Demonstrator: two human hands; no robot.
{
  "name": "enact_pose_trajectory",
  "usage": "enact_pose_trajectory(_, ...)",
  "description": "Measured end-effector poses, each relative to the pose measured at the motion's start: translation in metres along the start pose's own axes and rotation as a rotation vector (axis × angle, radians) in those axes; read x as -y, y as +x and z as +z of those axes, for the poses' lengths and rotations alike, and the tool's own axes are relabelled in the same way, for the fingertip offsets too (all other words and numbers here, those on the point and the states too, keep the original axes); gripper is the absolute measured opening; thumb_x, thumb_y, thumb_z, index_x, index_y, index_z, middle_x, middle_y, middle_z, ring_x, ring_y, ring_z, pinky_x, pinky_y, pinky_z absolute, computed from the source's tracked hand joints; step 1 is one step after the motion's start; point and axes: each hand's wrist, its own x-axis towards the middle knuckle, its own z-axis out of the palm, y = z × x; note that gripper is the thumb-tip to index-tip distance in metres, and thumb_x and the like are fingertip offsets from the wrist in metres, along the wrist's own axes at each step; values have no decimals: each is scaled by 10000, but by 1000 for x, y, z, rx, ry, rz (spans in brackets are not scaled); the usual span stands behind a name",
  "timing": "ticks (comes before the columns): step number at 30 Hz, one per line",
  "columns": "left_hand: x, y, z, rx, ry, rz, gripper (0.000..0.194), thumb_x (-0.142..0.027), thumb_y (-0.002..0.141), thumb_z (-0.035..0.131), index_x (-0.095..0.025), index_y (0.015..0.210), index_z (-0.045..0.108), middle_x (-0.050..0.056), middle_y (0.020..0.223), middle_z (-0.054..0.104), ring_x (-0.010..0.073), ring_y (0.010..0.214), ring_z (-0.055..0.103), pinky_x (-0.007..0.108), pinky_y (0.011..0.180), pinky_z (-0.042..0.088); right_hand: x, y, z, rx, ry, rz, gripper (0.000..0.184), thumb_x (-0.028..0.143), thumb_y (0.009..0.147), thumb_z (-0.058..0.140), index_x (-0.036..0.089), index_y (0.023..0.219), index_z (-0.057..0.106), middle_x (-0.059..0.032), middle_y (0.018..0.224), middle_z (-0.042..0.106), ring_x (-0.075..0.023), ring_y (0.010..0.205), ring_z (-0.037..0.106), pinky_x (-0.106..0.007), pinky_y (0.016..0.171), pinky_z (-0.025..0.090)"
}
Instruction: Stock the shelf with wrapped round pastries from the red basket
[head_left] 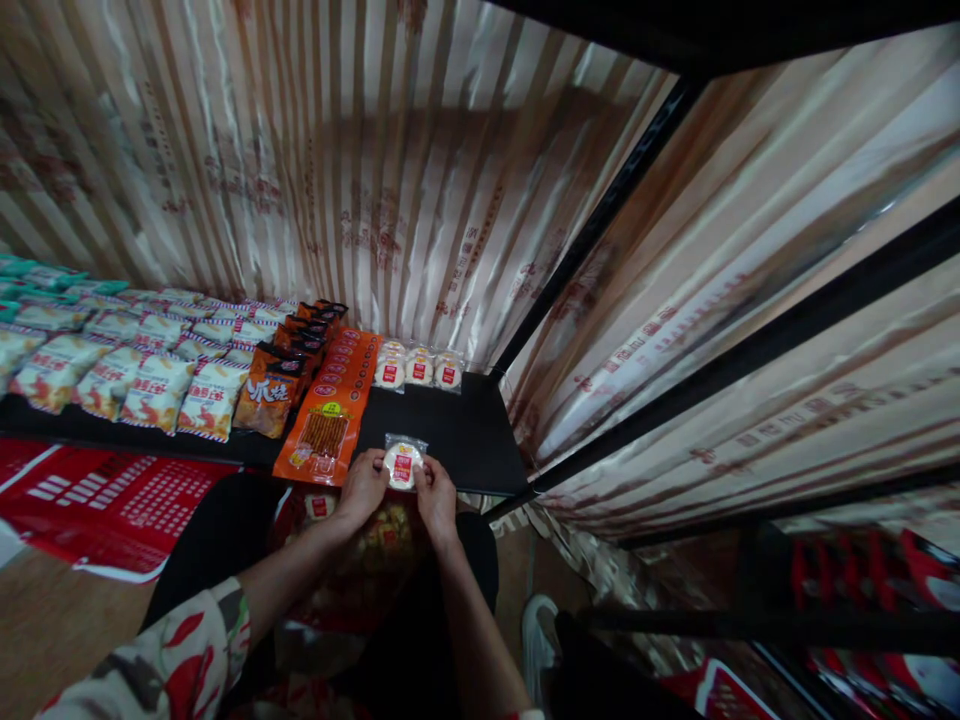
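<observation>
Between my two hands is a round white cracker packet (403,464) in clear wrap with a red label, held upright at the front edge of a black shelf (442,425). My left hand (365,487) pinches its left side. On the other side, the fingers of my right hand (436,495) grip the right edge. Farther back on the shelf stand several matching packets (420,368) in short rows. A long orange snack bag (330,405) lies just left of my left hand. Under the shelf edge, partly hidden by my arms, sits a bag of more wrapped packets (386,540).
Orange and black snack bags (268,390) and several white-and-yellow bags (214,397) fill the shelf's left part. Black metal frame bars (600,230) slant on the right before a draped printed sheet (420,200). A red printed sheet (112,500) hangs below left. A shoe (540,640) shows low.
</observation>
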Motion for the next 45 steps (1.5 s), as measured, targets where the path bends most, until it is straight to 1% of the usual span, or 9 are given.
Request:
enact_pose_trajectory(4, -4, 5, 1, -5, 39, 8, 210, -103, 744, 494, -139, 922, 598, 44, 828, 620, 112, 715, 545, 228, 695, 417, -3, 6, 1, 5, 18, -9, 312, 315, 771, 483, 144, 1004, 601, -63, 828, 660, -154, 664, 626, -253, 622, 501)
enact_pose_trajectory(8, -3, 13, 5, -9, 90, 13, 234, -90, 726, 501, -132, 932, 604, 53, 836, 617, 117, 724, 544, 229, 696, 414, -2, 12, 1, 4, 37, 9, 322, 287, 753, 503, 132, 1027, 572, -52, 787, 658, -147, 604, 621, -251, 579, 498)
enact_pose_trajectory(14, -4, 23, 11, -4, 77, -2, 258, -60, 710, 495, -135, 929, 608, 52, 839, 623, 118, 745, 554, 221, 707, 416, 3, 22, 1, 33, 27, 25, 225, 277, 762, 495, 155, 924, 591, -48, 785, 669, -148, 650, 632, -239, 594, 496)
enact_pose_trajectory(18, -12, 25, 11, 6, 90, -32, 260, -49, 713, 493, -127, 937, 601, 56, 856, 630, 114, 758, 561, 209, 711, 414, 2, 28, -1, 9, -74, 18, 210, 258, 770, 492, 168, 925, 602, -34, 780, 671, -143, 646, 625, -236, 606, 480)
enact_pose_trajectory(22, -19, 27, 11, 13, 121, -56, 261, -44, 721, 486, -126, 943, 598, 57, 874, 633, 108, 762, 564, 207, 720, 414, 3, 33, -3, -16, -230, -31, 230, 235, 786, 474, 157, 949, 618, -47, 815, 661, -142, 688, 611, -226, 636, 452)
enact_pose_trajectory(27, -26, 33, 12, 8, 178, -71, 269, -57, 726, 497, -134, 963, 598, 64, 900, 628, 117, 799, 562, 204, 724, 414, 7, 40, -3, -38, -373, -43, 225, 231, 796, 484, 164, 953, 632, -56, 838, 626, -133, 688, 590, -215, 655, 431)
enact_pose_trajectory(35, -28, 47, 16, -2, 249, -58, 268, -84, 751, 474, -121, 983, 603, 80, 915, 627, 137, 888, 557, 199, 774, 406, 5, 54, -1, -27, -372, -41, 209, 219, 794, 501, 160, 944, 633, -47, 814, 623, -131, 683, 582, -215, 668, 429)
enact_pose_trajectory(40, -32, 55, 17, -6, 297, -55, 286, -91, 761, 449, -125, 991, 616, 97, 928, 620, 152, 882, 565, 219, 785, 406, 5, 63, -1, -17, -351, -28, 212, 217, 789, 516, 149, 950, 636, -55, 828, 625, -126, 671, 583, -213, 668, 437)
enact_pose_trajectory(45, -37, 62, 16, 3, 327, -50, 308, -99, 757, 463, -127, 1023, 615, 105, 941, 625, 159, 882, 570, 229, 803, 402, 5, 71, -1, 5, -348, -35, 219, 191, 782, 528, 151, 969, 634, -54, 841, 620, -114, 657, 585, -200, 647, 443)
